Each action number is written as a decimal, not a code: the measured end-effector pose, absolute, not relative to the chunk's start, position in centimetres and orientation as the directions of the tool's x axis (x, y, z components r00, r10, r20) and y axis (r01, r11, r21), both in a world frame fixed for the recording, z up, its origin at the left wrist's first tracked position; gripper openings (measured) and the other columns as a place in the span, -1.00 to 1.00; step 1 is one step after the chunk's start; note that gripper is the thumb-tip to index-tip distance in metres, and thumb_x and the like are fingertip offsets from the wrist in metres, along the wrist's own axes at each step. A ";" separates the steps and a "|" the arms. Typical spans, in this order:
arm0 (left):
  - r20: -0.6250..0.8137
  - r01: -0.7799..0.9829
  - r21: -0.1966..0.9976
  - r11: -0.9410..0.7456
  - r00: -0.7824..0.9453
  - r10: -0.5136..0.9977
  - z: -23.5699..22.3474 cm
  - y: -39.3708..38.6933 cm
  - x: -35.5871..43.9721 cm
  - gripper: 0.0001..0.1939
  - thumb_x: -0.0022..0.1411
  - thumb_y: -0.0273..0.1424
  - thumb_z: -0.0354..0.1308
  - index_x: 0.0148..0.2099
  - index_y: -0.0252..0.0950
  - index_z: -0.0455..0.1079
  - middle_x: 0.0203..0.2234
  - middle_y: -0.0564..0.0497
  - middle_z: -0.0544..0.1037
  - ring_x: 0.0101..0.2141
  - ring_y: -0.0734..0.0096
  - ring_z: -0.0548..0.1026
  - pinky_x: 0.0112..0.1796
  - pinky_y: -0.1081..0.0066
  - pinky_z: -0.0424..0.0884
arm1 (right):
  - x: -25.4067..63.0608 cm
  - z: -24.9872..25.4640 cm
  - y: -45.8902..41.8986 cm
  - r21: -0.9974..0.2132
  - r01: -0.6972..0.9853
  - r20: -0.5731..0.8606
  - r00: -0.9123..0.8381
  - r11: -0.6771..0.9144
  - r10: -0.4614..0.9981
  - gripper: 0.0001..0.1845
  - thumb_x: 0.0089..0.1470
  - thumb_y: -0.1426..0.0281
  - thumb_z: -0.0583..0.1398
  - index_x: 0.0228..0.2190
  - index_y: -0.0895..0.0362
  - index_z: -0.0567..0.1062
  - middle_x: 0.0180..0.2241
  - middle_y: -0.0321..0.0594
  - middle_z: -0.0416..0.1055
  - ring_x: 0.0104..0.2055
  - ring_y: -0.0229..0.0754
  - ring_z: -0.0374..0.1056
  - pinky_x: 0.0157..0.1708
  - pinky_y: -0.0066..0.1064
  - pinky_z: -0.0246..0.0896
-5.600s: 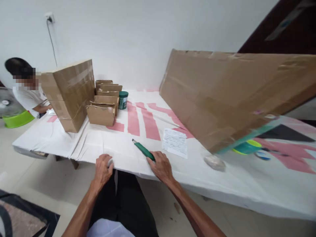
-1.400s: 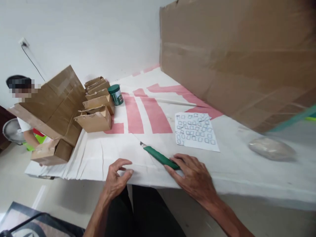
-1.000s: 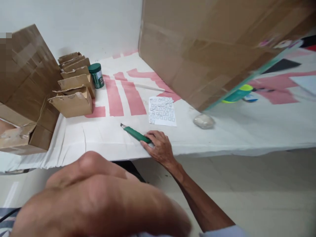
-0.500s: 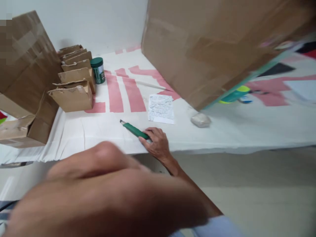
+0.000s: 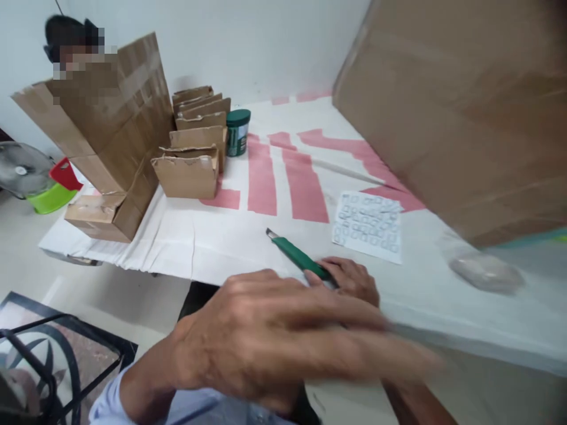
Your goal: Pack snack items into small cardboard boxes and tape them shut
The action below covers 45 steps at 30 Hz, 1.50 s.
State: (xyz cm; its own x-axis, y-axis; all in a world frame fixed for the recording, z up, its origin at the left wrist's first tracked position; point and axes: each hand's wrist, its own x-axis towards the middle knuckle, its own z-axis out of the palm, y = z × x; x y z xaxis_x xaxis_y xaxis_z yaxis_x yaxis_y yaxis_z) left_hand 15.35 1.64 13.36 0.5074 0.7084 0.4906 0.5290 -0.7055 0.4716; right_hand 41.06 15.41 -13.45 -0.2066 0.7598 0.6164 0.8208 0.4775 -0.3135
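A green utility knife (image 5: 299, 255) lies at the table's front edge, its short blade pointing away to the left. My right hand (image 5: 354, 280) is closed around the knife's rear end. Close to the camera, my left hand (image 5: 266, 336) reaches across with its fingers stretched out to the right, somewhat blurred and with nothing visible in it. It covers part of my right wrist. Just beyond my right hand is a white paper (image 5: 367, 227) with rows of small hand-drawn shapes.
A large cardboard sheet (image 5: 465, 118) stands at right, a blurred clear-wrapped lump (image 5: 487, 273) near its foot. Small cardboard boxes (image 5: 188, 174), a green-lidded tub (image 5: 238, 133) and a tall cardboard piece (image 5: 133, 118) stand left. Behind is a person's head (image 5: 73, 41); a fan (image 5: 22, 168) is far left.
The view has swung left, so the table's things sit further right. My left hand has moved from a blurred arm across the view to outstretched fingers. My right hand still holds the knife.
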 end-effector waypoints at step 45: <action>0.459 0.581 0.714 0.390 -0.809 0.367 8.0 4.8 -18.2 -0.50 0.30 -0.18 0.23 0.20 -0.30 0.38 0.36 -0.29 0.33 0.41 0.00 0.21 0.42 0.09 0.06 | 40.5 -13.1 15.6 -0.284 0.797 0.676 -0.227 0.533 0.701 -0.61 0.33 0.10 0.15 -0.21 0.14 0.61 -0.15 0.00 0.56 -0.15 0.06 0.42 -0.21 -0.18 0.26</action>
